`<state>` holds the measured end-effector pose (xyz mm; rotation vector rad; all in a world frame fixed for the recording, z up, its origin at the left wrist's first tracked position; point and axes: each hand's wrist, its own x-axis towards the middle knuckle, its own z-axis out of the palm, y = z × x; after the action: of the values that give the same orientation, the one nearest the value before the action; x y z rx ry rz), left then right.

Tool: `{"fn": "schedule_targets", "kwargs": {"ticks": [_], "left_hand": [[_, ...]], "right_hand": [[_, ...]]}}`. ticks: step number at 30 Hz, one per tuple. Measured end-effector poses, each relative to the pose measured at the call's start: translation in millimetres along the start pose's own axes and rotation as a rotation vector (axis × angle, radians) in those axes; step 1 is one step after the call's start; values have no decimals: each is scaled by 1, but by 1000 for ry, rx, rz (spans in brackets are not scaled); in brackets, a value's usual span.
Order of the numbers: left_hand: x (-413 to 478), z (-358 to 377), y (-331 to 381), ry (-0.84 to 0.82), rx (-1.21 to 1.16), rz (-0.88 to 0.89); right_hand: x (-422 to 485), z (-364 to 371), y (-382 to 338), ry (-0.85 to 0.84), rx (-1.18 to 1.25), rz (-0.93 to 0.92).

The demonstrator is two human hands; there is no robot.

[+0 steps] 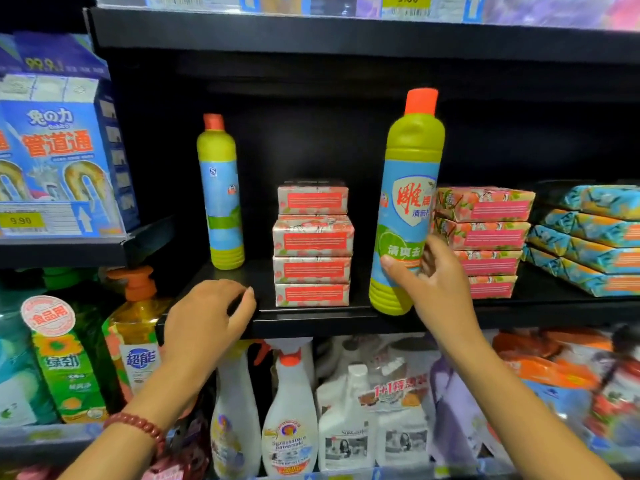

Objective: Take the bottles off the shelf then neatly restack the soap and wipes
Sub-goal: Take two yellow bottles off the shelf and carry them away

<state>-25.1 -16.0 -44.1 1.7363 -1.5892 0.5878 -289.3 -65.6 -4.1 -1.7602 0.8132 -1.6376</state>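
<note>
My right hand (431,275) grips the lower part of a tall green bottle (407,188) with an orange cap, upright at the front of the black shelf (311,322). A second bottle of the same kind (221,195) stands further back on the left. Between the two bottles stands a pile of pink wrapped soap bars (312,244). A second pink soap pile (485,237) is right of the held bottle. Blue and orange wipe packs (588,237) lie stacked at the far right. My left hand (211,310) rests on the shelf's front edge with curled fingers.
A blue drain-cleaner box (62,154) stands on a higher shelf at left. Below are dish-soap bottles (69,368), white spray bottles (291,410) and bagged goods (571,375). The shelf above (346,32) hangs over the bottles.
</note>
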Motion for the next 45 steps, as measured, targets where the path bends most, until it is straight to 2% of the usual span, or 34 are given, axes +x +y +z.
{"fn": "schedule_targets", "kwargs": {"ticks": [11,24,26,28,30,31,34,38,42,45], "left_hand": [[0,1,-4,38,42,48],[0,4,-7,20,-6,16],[0,4,-7,28,-18,18],[0,5,-8,29,-36,16],[-1,5,-8,41,-43,11],[-1,5,-8,50,-48,8],[-4,4,-5,92,-127,-43],[6,-10,-3,192,-511,-184],[38,-30,-8,283,-564,-214],[66,-36,-6,237,-577,-229]], "right_hand": [[24,12,30,-75,-121,33],[45,26,46,-15,-240,71],[38,26,38,30,-275,41],[24,24,22,147,-363,-30],[5,27,2,250,-436,-202],[-4,31,-7,242,-427,-289],[-26,56,-21,-22,-383,-411],[-38,102,-6,-317,-580,-582],[-38,137,16,-414,-719,-657],[-35,148,26,-398,-766,-651]]}}
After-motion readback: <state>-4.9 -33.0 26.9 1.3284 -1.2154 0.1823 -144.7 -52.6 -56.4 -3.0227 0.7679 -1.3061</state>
